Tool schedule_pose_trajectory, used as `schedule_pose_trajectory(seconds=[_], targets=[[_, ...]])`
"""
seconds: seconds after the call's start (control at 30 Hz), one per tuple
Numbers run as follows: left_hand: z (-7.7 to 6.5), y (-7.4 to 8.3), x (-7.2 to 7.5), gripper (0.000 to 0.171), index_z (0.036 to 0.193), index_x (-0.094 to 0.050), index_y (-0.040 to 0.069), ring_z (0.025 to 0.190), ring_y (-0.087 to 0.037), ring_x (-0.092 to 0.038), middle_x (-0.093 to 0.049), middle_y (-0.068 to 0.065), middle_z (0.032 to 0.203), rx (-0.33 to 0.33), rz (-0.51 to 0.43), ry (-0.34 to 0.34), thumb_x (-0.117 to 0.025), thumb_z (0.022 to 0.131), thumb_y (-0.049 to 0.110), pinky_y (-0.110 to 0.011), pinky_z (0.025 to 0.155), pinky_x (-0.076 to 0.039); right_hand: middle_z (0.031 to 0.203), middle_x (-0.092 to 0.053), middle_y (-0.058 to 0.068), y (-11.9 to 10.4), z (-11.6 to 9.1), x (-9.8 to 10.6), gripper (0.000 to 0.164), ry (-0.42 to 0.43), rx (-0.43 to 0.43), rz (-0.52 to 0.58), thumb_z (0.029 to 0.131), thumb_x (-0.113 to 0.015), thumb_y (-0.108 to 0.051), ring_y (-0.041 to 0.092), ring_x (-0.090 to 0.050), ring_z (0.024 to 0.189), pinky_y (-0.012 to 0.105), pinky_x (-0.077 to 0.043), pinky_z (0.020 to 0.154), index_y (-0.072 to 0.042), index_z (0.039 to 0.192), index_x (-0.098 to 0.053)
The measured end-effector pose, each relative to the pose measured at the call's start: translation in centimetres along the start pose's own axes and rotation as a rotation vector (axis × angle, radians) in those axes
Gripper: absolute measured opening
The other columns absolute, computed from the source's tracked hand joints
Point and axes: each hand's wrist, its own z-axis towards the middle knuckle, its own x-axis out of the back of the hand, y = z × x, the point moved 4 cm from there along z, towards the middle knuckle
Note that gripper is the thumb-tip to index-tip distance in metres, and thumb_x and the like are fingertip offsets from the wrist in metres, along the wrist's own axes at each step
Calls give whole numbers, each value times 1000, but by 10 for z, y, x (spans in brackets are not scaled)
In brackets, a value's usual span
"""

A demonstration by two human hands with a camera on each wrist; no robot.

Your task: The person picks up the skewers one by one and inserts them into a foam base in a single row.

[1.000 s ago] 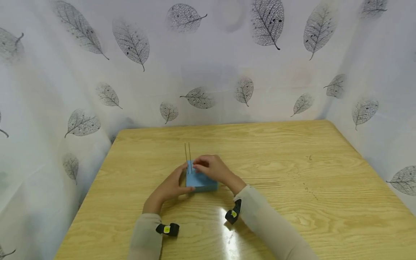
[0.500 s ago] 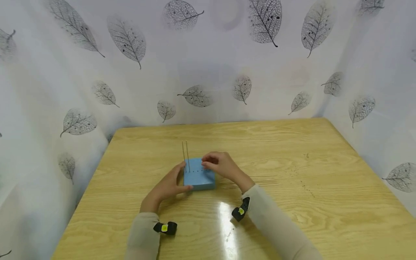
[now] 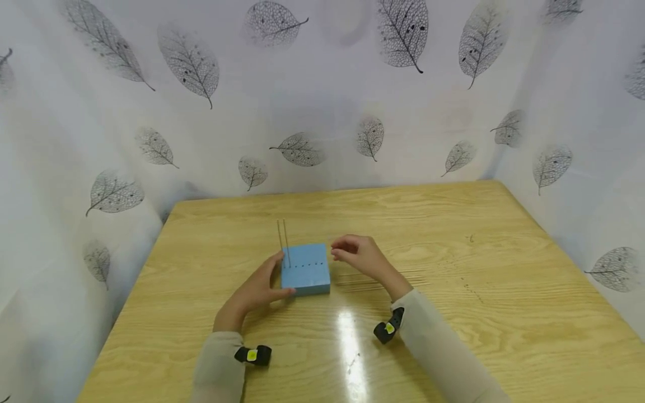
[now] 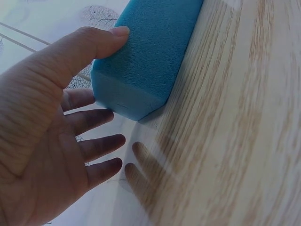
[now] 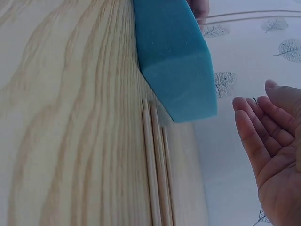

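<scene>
Blue foam block (image 3: 305,276) with two standing sticks (image 3: 286,240), touched by widely spread left hand (image 3: 257,287); just beside it, loosely curled, empty right hand (image 3: 364,256) near loose sticks (image 5: 161,169)

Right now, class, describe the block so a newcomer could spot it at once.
On the wooden table, find the left hand; it holds the block. Unlike anything beside it, the block is blue, with two sticks standing at the left end of its row of holes, while more sticks lie flat to its right.
</scene>
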Motion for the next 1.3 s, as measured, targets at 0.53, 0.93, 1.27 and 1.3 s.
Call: schedule_pose_trajectory(seconds=[0.53, 0.93, 1.27, 1.3], targets=[[-2, 0, 0, 100, 151, -13, 5, 141, -37, -16, -18, -21, 154, -1, -2, 0, -75, 80, 38, -52, 112, -18, 98, -67, 21, 15, -19, 36, 26, 69, -36, -26, 92, -62, -12, 22, -69, 83, 29, -56, 75, 8, 108, -64], [0, -1, 1, 100, 151, -14, 5, 141, -37, -18, -20, -21, 153, -13, 21, 5, -76, 80, 39, -52, 112, -19, 97, -66, 25, 24, -31, 60, 25, 100, -70, -43, 92, -62, -11, 14, -68, 80, 26, -56, 73, 9, 108, -63], [0, 0, 0, 101, 151, -14, 6, 141, -38, -18, -21, -21, 153, 0, 18, 0, -75, 79, 40, -53, 112, -19, 96, -65, 27, 32, -41, 75, 25, 118, -78, -47, 93, -61, -10, 13, -68, 80, 28, -56, 73, 11, 107, -62], [0, 0, 0, 101, 151, -14, 6, 141, -38, -18, -20, -21, 153, -1, 19, -1, -75, 79, 40, -53, 112, -19, 96, -65, 27, 33, -42, 77, 25, 122, -85, -46, 92, -61, -10, 11, -68, 79, 28, -56, 73, 11, 107, -62]])
